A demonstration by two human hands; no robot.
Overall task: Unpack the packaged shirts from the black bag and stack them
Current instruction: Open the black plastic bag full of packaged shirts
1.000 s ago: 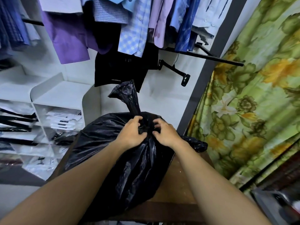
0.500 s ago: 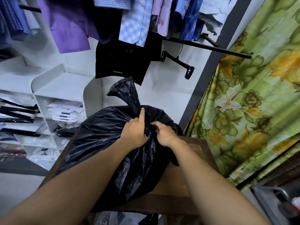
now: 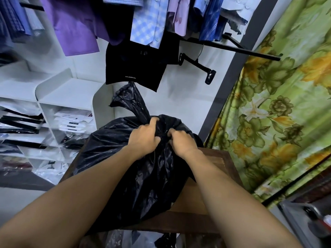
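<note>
Both hands (image 3: 162, 138) grip the tied black bag's (image 3: 111, 151) knot.

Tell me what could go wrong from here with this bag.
1. The left hand and right hand both pinch the plastic at the knot. Pulling hard could rip the bag instead of untying it.
2. The bag seems to overhang the left edge of the table, so tugging might slide it off.
</note>
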